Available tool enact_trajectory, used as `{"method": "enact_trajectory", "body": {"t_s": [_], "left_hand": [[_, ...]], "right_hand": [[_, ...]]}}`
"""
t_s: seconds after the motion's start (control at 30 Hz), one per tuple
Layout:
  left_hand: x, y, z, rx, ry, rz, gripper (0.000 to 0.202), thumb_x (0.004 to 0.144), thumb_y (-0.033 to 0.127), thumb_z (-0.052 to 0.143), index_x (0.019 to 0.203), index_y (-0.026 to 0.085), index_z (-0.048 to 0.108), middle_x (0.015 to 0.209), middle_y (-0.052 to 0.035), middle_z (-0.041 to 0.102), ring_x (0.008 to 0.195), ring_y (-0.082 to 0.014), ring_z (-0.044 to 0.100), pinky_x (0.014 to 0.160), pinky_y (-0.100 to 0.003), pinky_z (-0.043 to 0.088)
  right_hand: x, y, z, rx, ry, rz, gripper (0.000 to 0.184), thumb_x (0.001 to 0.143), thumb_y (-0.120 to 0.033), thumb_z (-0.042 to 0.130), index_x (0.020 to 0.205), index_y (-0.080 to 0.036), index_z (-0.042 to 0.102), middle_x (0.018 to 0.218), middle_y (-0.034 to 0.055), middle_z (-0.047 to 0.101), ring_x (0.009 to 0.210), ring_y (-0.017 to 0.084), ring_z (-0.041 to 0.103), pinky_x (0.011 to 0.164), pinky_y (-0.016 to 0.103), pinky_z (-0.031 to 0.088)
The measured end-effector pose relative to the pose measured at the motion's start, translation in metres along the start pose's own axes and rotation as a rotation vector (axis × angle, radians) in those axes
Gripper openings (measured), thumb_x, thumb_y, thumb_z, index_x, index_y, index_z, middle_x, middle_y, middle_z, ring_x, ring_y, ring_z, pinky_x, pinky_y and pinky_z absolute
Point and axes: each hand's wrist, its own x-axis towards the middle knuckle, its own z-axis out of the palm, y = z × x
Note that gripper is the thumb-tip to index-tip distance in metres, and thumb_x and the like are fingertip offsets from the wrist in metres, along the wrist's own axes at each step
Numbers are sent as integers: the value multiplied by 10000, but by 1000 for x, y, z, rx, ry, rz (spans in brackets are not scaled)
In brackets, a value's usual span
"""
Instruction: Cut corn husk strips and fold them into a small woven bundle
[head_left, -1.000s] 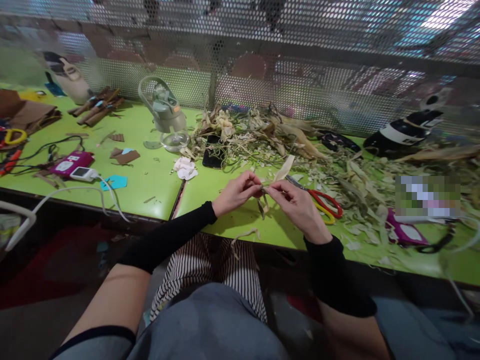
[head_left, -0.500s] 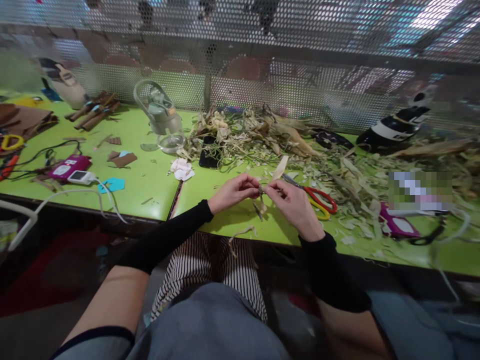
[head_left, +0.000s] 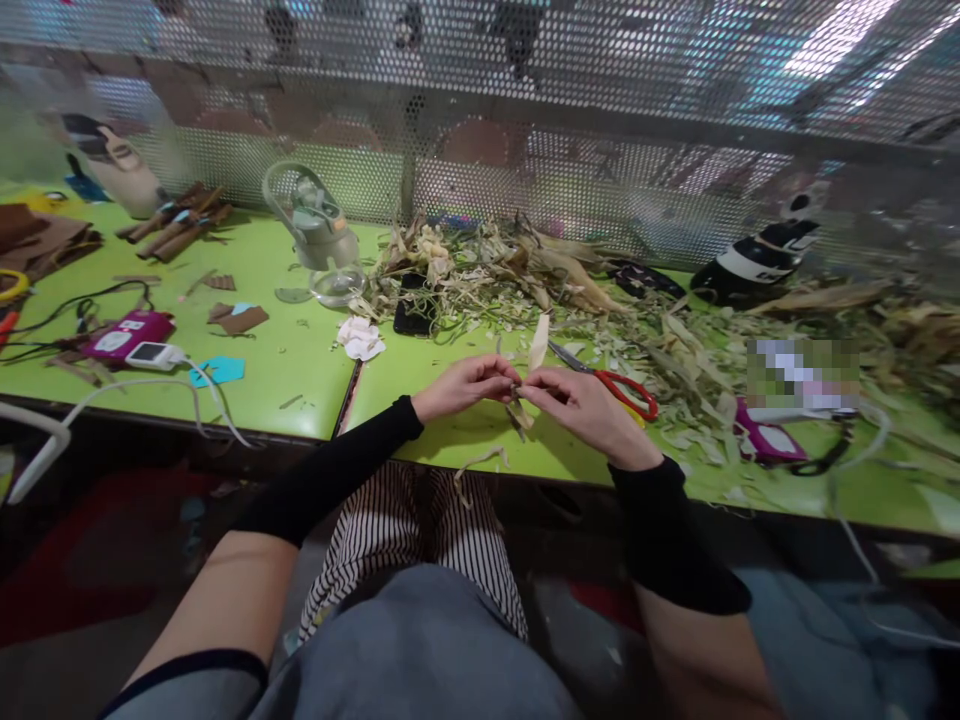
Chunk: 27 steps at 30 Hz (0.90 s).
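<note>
Over the green table's (head_left: 405, 420) front part, my left hand (head_left: 472, 387) and my right hand (head_left: 589, 408) meet fingertip to fingertip. Both are closed in a pinch on a thin strip of dried corn husk (head_left: 523, 415), whose loose ends hang below the fingers. The exact spot they grip is mostly hidden. A broad pale husk piece (head_left: 538, 342) rises just behind my right fingers. Scissors (head_left: 628, 392) with red and yellow handles lie beside my right hand, partly covered by it. One curled husk strip (head_left: 480, 462) lies at the table's edge.
Behind my hands spreads a heap of dried husks (head_left: 547, 265), with a black phone (head_left: 414, 305) at its left. A pale green bottle (head_left: 322, 235), crumpled tissue (head_left: 361, 338) and purple device (head_left: 129, 337) are leftward. A black bottle (head_left: 754, 262) leans against the perforated metal screen (head_left: 637, 120).
My right hand has turned slightly, its fingers now lying flatter over the strip. The strip's hanging end has swung a little. The whole view has shifted slightly.
</note>
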Motion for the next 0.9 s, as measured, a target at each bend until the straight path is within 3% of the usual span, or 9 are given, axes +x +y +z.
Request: {"method": "enact_trajectory", "body": {"t_s": [0.1,0.23,0.4,0.57,0.7,0.9], "left_hand": [[1,-1,1,-17,26,-21,295,899,330,834,969,111,648,894,-16,700,826,-105,698,941,-362,595],[1,0,1,-54,100,-48,315,917,340,823,960,128,593,851,12,686,776,-84,698,937,-358,603],[1,3,1,-101,140,-94,252,918,243,812,963,115,599,867,11,700,768,-73,700,992,-384,589],[1,3,0,-73,155,-81,273,890,287,836,971,112,642,872,9,703,772,-77,680,917,-342,594],[2,-1,0,-35,166,-45,280,878,288,846,959,104,652,864,2,715,767,-74,682,884,-312,591],[2,-3,1,-11,130,-29,304,870,243,857,1024,123,623,857,-7,746,783,-92,729,855,-298,609]], "right_hand": [[0,1,6,-21,6,-28,294,977,-447,596,801,-230,686,742,34,691,662,178,574,630,306,416],[0,3,16,-67,167,-9,277,995,-435,583,825,-232,664,771,48,703,640,177,552,618,314,397],[3,8,25,-48,277,27,342,1003,-514,576,821,-231,635,733,37,668,631,171,543,602,308,385],[4,9,24,0,248,44,331,993,-511,585,837,-229,663,759,43,705,644,176,574,579,303,386],[4,9,23,-5,204,60,293,963,-468,604,806,-230,670,689,21,679,576,156,518,563,301,365],[6,11,34,32,350,132,364,949,-543,603,772,-226,637,683,24,665,574,152,507,540,284,347]]}}
